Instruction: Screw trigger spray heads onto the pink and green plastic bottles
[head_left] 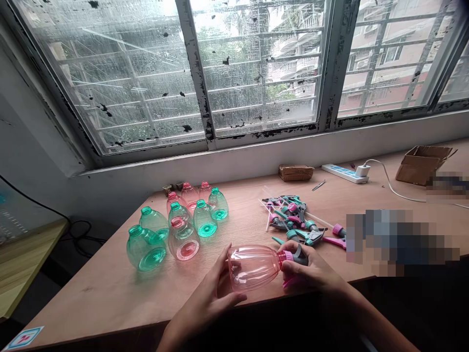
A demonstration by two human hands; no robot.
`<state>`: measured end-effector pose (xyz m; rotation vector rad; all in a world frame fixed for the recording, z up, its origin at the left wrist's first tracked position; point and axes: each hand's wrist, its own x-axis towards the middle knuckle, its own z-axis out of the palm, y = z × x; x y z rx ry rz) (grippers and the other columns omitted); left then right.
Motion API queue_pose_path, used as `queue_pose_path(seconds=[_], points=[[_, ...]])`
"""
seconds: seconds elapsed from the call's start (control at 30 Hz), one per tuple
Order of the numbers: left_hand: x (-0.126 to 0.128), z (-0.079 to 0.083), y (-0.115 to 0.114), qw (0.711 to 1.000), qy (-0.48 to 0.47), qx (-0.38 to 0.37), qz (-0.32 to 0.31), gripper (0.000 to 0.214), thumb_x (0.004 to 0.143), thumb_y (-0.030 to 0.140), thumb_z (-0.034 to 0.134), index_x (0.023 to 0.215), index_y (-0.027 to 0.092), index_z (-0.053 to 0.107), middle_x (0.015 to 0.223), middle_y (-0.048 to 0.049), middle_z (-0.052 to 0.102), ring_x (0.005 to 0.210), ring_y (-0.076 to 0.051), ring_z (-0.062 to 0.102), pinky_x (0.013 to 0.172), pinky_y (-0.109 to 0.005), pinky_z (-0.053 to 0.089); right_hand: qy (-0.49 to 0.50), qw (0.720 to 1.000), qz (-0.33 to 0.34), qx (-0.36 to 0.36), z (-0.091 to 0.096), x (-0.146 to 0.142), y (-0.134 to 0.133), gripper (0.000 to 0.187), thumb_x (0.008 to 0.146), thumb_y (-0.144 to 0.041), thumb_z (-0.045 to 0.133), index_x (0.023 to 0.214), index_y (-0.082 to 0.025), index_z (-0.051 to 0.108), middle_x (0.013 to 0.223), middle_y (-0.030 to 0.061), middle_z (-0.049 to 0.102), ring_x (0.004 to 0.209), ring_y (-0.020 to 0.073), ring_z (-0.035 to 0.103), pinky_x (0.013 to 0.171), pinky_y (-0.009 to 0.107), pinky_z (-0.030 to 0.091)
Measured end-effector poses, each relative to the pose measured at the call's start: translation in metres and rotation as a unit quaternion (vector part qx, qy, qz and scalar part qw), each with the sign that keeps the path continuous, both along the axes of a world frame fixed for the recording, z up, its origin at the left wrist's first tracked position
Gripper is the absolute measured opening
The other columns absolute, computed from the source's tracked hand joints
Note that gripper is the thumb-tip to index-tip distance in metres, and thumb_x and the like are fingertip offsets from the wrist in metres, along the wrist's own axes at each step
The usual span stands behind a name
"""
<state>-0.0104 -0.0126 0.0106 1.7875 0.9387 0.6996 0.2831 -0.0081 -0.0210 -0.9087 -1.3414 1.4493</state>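
A clear pink plastic bottle (253, 266) lies on its side near the front edge of the wooden table (110, 288). My left hand (212, 293) cups its wide base, fingers curled round it. My right hand (311, 269) is closed round the pink and grey spray head (296, 254) at the bottle's neck. The spray head sits on the neck; how firmly it is attached I cannot tell.
Several empty green and pink bottles (179, 222) lie in a cluster at the left. A pile of spray heads with tubes (293, 217) lies behind my right hand. A power strip (344, 173), a small box (296, 172) and an open carton (423, 164) sit by the wall under the window.
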Motion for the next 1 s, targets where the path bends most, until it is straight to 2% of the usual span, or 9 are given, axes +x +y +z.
queue_pose_path(seconds=[0.13,0.3,0.43,0.53,0.7,0.9,1.0], points=[[-0.001,-0.003,0.000,1.000,0.004,0.014,-0.008,0.095,0.090,0.024,0.067,0.158,0.036,0.002,0.166,-0.0063,0.023,0.148,-0.028,0.032,0.124,-0.049,0.023,0.002,1.000,0.001,0.002,-0.001,0.000,0.000,0.042,0.082,-0.043,0.079,0.106,-0.018,0.054,0.077,0.0010,0.071,0.067,0.0182,0.068,0.063,0.028,0.053],[0.000,0.003,-0.002,1.000,0.000,-0.013,0.003,0.102,0.085,0.024,0.072,0.159,0.032,0.002,0.166,-0.0059,0.023,0.151,-0.029,0.025,0.125,-0.047,0.020,0.001,1.000,0.006,-0.001,-0.001,0.001,-0.001,0.042,0.083,-0.043,0.078,0.106,-0.019,0.054,0.078,0.0007,0.071,0.066,0.0175,0.068,0.063,0.028,0.053],[0.002,0.008,-0.003,0.999,0.007,-0.032,0.012,0.095,0.085,0.024,0.071,0.159,0.028,0.010,0.161,-0.0069,0.034,0.151,-0.029,0.023,0.125,-0.047,0.018,-0.004,1.000,0.001,0.004,-0.001,0.001,-0.001,0.042,0.082,-0.043,0.079,0.105,-0.018,0.054,0.078,0.0009,0.070,0.067,0.0176,0.068,0.063,0.027,0.053],[0.002,0.004,0.000,0.999,0.020,-0.024,0.015,0.099,0.085,0.024,0.072,0.159,0.028,0.007,0.156,-0.0086,0.042,0.149,-0.028,0.029,0.125,-0.046,0.019,-0.003,1.000,-0.001,0.005,-0.001,0.001,-0.001,0.042,0.082,-0.044,0.079,0.105,-0.018,0.054,0.078,0.0011,0.070,0.067,0.0181,0.067,0.062,0.028,0.053],[-0.001,-0.006,0.003,1.000,0.002,0.008,-0.006,0.098,0.088,0.024,0.067,0.158,0.035,0.000,0.162,-0.0080,0.033,0.145,-0.028,0.038,0.122,-0.049,0.024,-0.007,1.000,-0.001,0.003,-0.001,0.001,-0.001,0.043,0.082,-0.044,0.078,0.106,-0.018,0.054,0.078,0.0015,0.070,0.067,0.0185,0.068,0.062,0.029,0.054],[0.000,0.000,-0.001,0.999,0.025,0.014,0.013,0.108,0.082,0.026,0.075,0.159,0.033,0.000,0.167,-0.0059,0.020,0.152,-0.031,0.021,0.125,-0.051,0.016,-0.005,1.000,0.008,0.002,-0.002,0.001,0.000,0.043,0.083,-0.044,0.078,0.107,-0.018,0.053,0.078,0.0018,0.071,0.067,0.0184,0.068,0.064,0.030,0.055],[0.000,0.001,-0.001,1.000,0.011,0.000,0.009,0.101,0.085,0.027,0.071,0.159,0.030,0.003,0.166,-0.0066,0.023,0.151,-0.030,0.025,0.124,-0.049,0.020,-0.007,1.000,0.008,0.005,-0.002,0.002,0.000,0.043,0.083,-0.043,0.078,0.107,-0.017,0.054,0.079,0.0021,0.071,0.068,0.0182,0.068,0.065,0.030,0.055]])
